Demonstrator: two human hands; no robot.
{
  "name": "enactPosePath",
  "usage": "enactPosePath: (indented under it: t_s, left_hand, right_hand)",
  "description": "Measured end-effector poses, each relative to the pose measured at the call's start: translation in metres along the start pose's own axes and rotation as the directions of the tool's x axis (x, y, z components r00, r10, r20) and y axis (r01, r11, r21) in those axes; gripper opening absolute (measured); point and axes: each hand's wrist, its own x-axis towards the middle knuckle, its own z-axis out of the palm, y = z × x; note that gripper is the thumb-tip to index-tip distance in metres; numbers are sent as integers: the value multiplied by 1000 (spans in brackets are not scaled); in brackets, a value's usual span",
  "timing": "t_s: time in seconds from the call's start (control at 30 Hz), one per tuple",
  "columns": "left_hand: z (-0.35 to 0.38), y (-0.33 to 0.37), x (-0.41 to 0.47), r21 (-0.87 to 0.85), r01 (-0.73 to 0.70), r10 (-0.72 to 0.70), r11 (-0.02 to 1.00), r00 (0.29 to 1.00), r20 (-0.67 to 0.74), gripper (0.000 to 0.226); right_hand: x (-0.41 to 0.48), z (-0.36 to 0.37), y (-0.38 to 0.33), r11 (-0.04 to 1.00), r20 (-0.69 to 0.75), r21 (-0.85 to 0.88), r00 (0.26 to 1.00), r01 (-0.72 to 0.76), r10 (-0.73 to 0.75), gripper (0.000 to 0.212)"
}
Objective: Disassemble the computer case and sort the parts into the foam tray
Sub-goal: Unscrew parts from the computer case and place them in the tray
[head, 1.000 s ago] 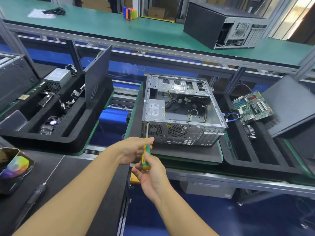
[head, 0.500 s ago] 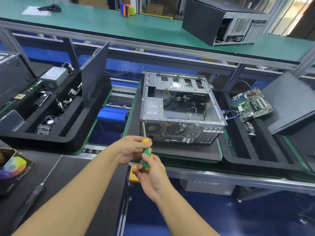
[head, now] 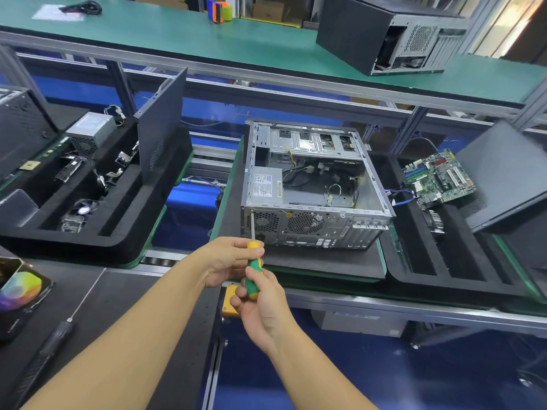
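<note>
An open metal computer case (head: 313,184) lies on its side on a black mat, its power supply (head: 265,186) still inside at the left. A green-and-yellow screwdriver (head: 254,267) points up at the case's rear left corner, its tip at a screw there. My right hand (head: 262,306) grips the lower handle. My left hand (head: 229,260) pinches the handle's yellow top. To the right, a black foam tray (head: 426,261) holds a green motherboard (head: 438,179) and a black side panel (head: 509,173).
Another foam tray (head: 97,241) at the left holds a power supply, small parts and an upright side panel. A second computer case (head: 381,34) sits on the green upper shelf. A long black screwdriver (head: 53,338) lies on the near black bench.
The view has shifted slightly; the screwdriver tip has risen a little along the case's rear left edge. Both hands keep their hold on the handle.
</note>
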Motion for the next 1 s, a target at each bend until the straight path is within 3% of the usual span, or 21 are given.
enactPosePath:
  t_s: [0.77,1.0]
  left_hand:
    - [-7,-4,6,9,-20,20,1000,1000,20,32]
    - [-7,-3,7,4,-22,22,1000,999,31,30]
  right_hand:
    - [4,1,0,1000,-2,-1,1000,-5,5,28]
    - [7,-1,2,1000,11,-8,1000,0,0,20]
